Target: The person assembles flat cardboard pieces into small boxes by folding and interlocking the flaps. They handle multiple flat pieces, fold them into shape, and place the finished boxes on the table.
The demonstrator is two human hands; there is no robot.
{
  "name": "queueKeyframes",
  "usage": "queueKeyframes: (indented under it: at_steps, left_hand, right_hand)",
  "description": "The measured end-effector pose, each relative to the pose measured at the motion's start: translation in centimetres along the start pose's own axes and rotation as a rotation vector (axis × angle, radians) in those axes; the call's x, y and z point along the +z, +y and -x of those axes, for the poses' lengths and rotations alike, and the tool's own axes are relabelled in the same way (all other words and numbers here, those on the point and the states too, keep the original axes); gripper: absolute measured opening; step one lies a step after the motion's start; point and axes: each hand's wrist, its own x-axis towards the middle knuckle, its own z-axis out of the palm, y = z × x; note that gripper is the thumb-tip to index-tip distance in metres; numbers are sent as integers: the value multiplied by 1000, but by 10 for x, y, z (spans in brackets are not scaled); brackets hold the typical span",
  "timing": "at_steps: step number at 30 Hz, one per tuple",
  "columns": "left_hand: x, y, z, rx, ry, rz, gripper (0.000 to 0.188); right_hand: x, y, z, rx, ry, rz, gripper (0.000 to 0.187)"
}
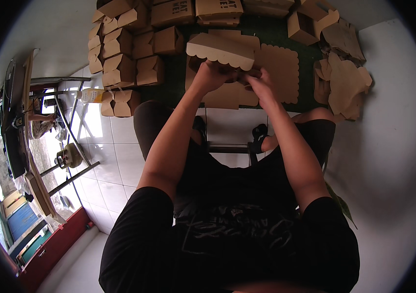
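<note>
A brown cardboard box (220, 49) with a scalloped edge, partly folded up, is in front of me at the far middle. My left hand (213, 77) grips its near side below the scalloped flap, with the fingers bent inward. Close beside it, my right hand (260, 84) has its fingers pinched at the box's near right part. The fingertips of both hands are partly hidden in shadow. Under and to the right of the box lie flat scalloped cardboard blanks (281, 73).
Folded cardboard boxes (117, 44) are stacked at the far left, more (171, 13) along the back. An open box (305, 27) and loose cardboard pieces (347, 83) lie at the right on the green mat (164, 97). A bottle (91, 95) stands left, near a metal-framed table (73, 117).
</note>
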Motion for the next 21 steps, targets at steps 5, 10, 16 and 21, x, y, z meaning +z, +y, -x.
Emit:
queueKeyframes:
  at_steps: [5,10,16,21]
  left_hand:
    - [-1,-1,-3,-39,-47,68,39]
    - [0,3,-1,-67,-21,32,38]
    - [2,8,0,-6,-10,-10,41]
    - [1,8,1,100,31,-3,45]
  right_hand:
    - [0,3,-5,-36,-34,-47,63]
    - [-3,5,-8,-53,-44,-18,70]
    - [-4,4,-10,-63,-37,20,67]
    - [-1,4,-7,-66,-3,-26,62]
